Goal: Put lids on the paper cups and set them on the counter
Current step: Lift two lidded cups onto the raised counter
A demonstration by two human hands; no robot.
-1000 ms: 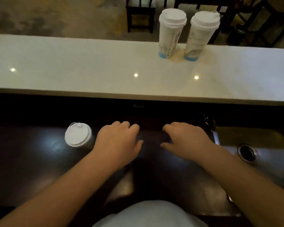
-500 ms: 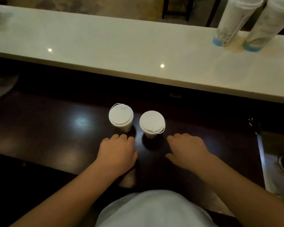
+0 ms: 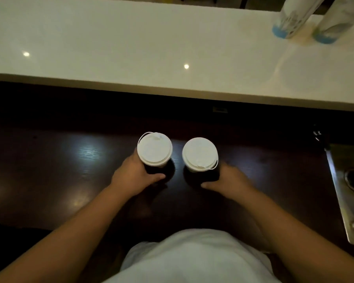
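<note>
Two lidded paper cups, left cup (image 3: 154, 149) and right cup (image 3: 199, 154), stand side by side on a dark worktop (image 3: 59, 160). The left hand (image 3: 134, 176) curls around the left cup; the right hand (image 3: 228, 179) curls around the right. Two taller cups (image 3: 290, 19) stand on the white counter (image 3: 131, 43), their print unreadable.

Two lidded cups (image 3: 154, 149) side by side

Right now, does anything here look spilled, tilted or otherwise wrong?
Nothing stands out. The two lidded cups, left cup and right cup, stand upright on the dark worktop, lids seated flat. The left hand and right hand reach around their sides. No spill is visible.
</note>
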